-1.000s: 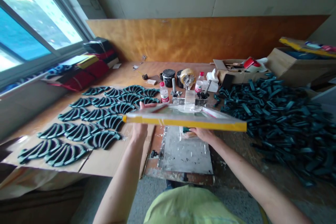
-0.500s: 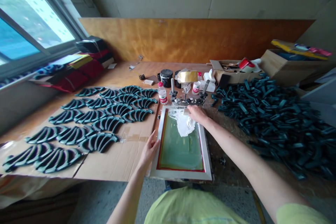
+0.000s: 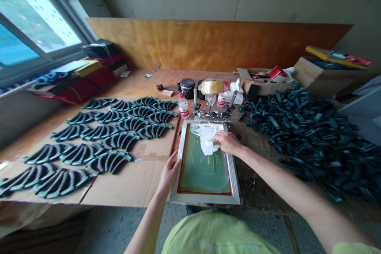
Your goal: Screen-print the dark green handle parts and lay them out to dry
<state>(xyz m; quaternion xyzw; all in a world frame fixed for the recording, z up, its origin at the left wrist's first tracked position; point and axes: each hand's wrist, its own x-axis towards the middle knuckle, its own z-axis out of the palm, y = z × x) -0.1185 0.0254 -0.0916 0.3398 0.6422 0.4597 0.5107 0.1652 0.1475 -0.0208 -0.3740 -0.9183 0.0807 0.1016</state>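
Observation:
A screen-printing frame [image 3: 236, 184] with a pale metal border lies flat in front of me, its green mesh [image 3: 205, 174] edged in red. White ink [image 3: 207, 133] is smeared thickly over the far part of the mesh. My right hand [image 3: 228, 142] is closed on a small pale squeegee [image 3: 212, 142] at the ink's right side; the fingers partly cover it. At the frame's left border, my left hand [image 3: 171, 168] grips the edge, thumb by the rim. Metal hinge clamps [image 3: 212, 116] stand at the frame's far end.
Rows of dark green curved parts [image 3: 111, 162] lie on cardboard [image 3: 127, 188] at left. A large heap of similar dark pieces [image 3: 309, 135] covers the right side. Behind the clamps are a red-capped bottle [image 3: 183, 109], a black tub [image 3: 188, 88] and an open cardboard box [image 3: 268, 87].
My right hand has drawn the squeegee from the frame's far end toward me, down along the white ink. My left hand stays at the left border.

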